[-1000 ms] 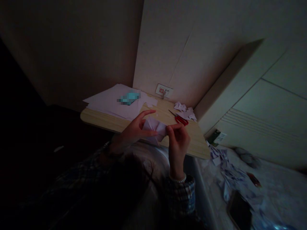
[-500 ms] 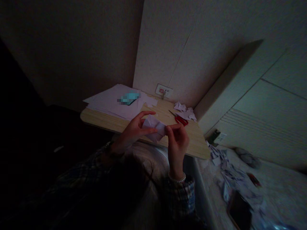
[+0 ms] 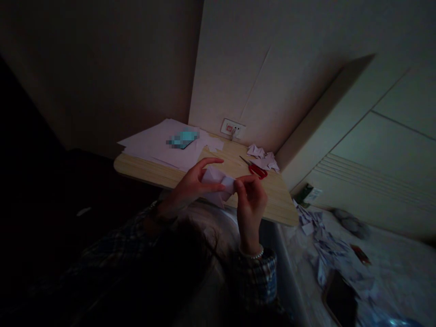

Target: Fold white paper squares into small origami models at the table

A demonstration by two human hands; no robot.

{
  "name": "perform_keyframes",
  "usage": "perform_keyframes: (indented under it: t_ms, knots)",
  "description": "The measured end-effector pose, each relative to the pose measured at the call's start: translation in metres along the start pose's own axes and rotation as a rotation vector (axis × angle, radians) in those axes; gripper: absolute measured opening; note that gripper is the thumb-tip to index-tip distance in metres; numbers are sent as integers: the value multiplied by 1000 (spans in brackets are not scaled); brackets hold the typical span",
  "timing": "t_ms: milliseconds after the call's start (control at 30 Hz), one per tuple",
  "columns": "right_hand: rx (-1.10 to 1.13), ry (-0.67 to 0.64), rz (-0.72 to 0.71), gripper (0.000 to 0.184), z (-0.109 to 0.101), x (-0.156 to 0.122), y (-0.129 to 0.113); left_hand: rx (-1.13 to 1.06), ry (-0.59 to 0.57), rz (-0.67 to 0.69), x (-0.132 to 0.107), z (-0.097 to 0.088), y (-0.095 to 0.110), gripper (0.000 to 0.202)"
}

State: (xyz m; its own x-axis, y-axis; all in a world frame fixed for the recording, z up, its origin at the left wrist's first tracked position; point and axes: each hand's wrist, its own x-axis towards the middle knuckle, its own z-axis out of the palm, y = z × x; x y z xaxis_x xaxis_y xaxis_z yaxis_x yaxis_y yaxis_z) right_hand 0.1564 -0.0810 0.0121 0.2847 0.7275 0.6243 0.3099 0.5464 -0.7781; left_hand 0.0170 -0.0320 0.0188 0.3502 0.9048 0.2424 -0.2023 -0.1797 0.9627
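A small folded piece of white paper (image 3: pixel 218 184) is held between both hands above the near edge of a light wooden table (image 3: pixel 272 200). My left hand (image 3: pixel 190 184) pinches its left side, index finger stretched over the top. My right hand (image 3: pixel 250 204) pinches its right end with thumb and fingertips curled. Both wrists wear plaid sleeves; a bead bracelet sits on the right wrist.
Red-handled scissors (image 3: pixel 256 169) lie on the table behind my right hand. White sheets (image 3: pixel 160 145) cover the table's far left, folded paper pieces (image 3: pixel 262 159) sit at the back right. Paper scraps (image 3: pixel 323 240) and a dark phone (image 3: pixel 340 299) lie on the bed at right. A wall socket (image 3: pixel 232 129) is behind.
The paper has been pressed slightly smaller between my fingers; my right hand shifted a little left and down. Everything else stays put.
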Motion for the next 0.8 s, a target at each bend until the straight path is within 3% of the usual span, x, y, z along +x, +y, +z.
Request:
perform_keyframes:
  t_ms: [333, 600, 800]
  knots:
    - [-20, -23, 17, 13, 2, -2, -2, -4, 74, 21, -1, 0, 1, 53]
    - [-79, -39, -13, 13, 6, -3, -2, 34, 132, 49, -1, 0, 2, 66]
    - [-97, -57, -22, 14, 6, -3, -3, -52, 137, 24, -4, -1, 5, 52]
